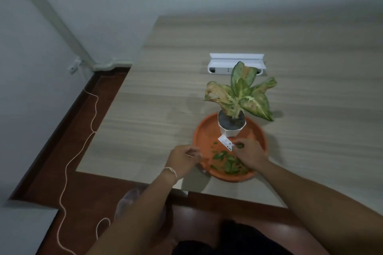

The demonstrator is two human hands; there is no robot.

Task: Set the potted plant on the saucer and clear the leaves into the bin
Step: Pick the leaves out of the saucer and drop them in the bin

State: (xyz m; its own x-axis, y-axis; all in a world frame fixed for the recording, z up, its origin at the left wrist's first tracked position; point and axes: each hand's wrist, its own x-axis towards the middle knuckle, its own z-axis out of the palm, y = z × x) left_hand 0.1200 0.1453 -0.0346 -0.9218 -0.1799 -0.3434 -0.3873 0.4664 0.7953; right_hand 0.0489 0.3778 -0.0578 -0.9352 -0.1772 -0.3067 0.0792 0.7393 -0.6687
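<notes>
A potted plant [232, 125] in a white pot, with yellow-green mottled leaves, stands upright on the far part of an orange saucer [204, 130]. Several loose green leaves [229, 163] lie in the near part of the saucer. My right hand [249, 155] is over the saucer, its fingertips pinching a small green leaf beside a white tag. At the saucer's left rim, my left hand [184, 158] hovers with fingers curled; whether it holds anything is unclear. A bin with a clear liner [128, 198] sits on the floor under my left forearm, mostly hidden.
The wooden table [157, 93] ends close to me, the saucer near its front edge. A white socket box [236, 64] stands behind the plant. A white cord [91, 122] trails over the dark red floor at the left.
</notes>
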